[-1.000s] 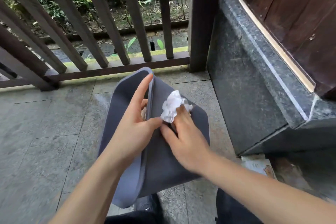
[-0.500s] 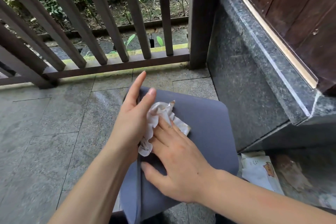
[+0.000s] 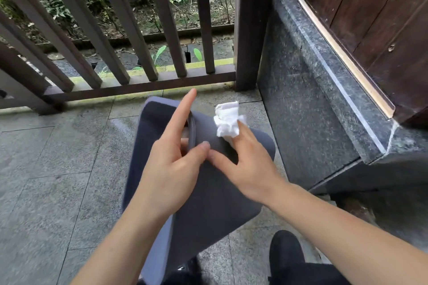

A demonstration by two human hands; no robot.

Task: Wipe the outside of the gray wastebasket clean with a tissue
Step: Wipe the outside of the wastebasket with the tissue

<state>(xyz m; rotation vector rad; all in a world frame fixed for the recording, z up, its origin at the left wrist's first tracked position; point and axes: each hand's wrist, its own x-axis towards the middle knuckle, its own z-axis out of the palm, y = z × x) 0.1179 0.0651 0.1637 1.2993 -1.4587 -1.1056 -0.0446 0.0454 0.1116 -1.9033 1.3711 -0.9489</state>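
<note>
Our left hand [image 3: 171,169] pinches the gray wastebasket [image 3: 215,192] rim; our right hand [image 3: 247,164] presses a crumpled tissue [image 3: 228,120] against its side.

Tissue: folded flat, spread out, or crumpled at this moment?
Crumpled. The tissue is a bunched white wad under the right hand's fingertips, against the wastebasket's gray outer wall.

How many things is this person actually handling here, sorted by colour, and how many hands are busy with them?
Gray: 1, the wastebasket, gripped at its rim by the left hand.
White: 1, the crumpled tissue, pressed to the wastebasket's outside by the right hand.
Hands: 2.
Total: 4.
</note>
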